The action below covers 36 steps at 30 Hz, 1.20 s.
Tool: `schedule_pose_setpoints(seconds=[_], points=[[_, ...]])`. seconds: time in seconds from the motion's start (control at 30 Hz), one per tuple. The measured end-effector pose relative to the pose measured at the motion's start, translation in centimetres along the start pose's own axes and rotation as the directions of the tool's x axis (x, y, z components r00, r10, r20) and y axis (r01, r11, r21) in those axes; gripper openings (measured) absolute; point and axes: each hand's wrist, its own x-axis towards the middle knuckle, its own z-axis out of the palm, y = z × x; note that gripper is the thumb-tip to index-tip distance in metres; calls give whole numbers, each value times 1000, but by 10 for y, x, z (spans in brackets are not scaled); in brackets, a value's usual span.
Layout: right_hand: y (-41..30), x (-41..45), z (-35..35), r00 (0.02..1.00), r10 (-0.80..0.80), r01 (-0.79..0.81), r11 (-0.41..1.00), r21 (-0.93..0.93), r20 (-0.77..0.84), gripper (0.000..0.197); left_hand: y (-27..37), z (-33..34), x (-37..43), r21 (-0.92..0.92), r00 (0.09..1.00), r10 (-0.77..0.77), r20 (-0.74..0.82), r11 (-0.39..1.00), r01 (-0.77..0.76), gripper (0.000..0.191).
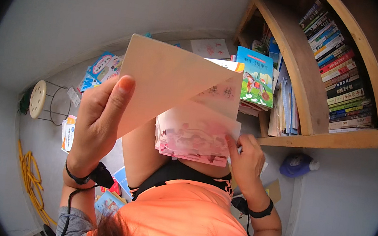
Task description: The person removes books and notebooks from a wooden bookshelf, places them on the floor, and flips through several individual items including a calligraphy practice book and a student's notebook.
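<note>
My left hand [101, 115] grips the edge of a large, plain, pale cover or sheet [159, 73], raised and slanting across the view, its thumb on top. Beneath the sheet's right part, a page with handwritten-style characters [224, 92] shows. A stack of pink illustrated paper [193, 142] lies over my thighs. At its right side my right hand [247, 155] pinches a thin translucent sheet [214, 119] that covers part of the pink picture. Whether the pale sheet is joined to the stack cannot be told. Each wrist wears a black band with a cable.
A wooden bookcase [312, 131] packed with books stands at the right. Nearby are a blue picture book [255, 76] on a pile and a purple bottle [294, 164]. Leftward are a round stool [38, 99], a coiled yellow hose [30, 177] and booklets [106, 68] on the floor.
</note>
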Motion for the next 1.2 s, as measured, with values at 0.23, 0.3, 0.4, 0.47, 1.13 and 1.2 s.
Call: schedule_pose_setpoints(seconds=[0.23, 0.3, 0.4, 0.47, 1.13, 1.2], points=[[-21, -12, -15, 686, 199, -619, 665, 418, 700, 27, 4, 3, 8, 48, 993, 33, 114, 998, -39, 35], [-10, -14, -8, 675, 192, -596, 712, 372, 713, 28, 12, 6, 6, 192, 971, 71, 230, 974, -117, 29], [11, -18, 8, 846, 154, -348, 885, 310, 510, 25, 10, 15, -4, 208, 899, 155, 410, 944, -257, 20], [25, -19, 10, 769, 164, -351, 916, 193, 617, 22, -15, 33, -16, 183, 844, 202, 497, 926, -329, 31], [-32, 52, 64, 853, -460, 290, 810, 510, 245, 51, -1, 28, 7, 139, 928, 157, 337, 967, -214, 28], [-47, 42, 68, 720, -629, 535, 773, 342, 294, 52, -5, 29, 5, 25, 945, 137, 298, 988, -152, 27]])
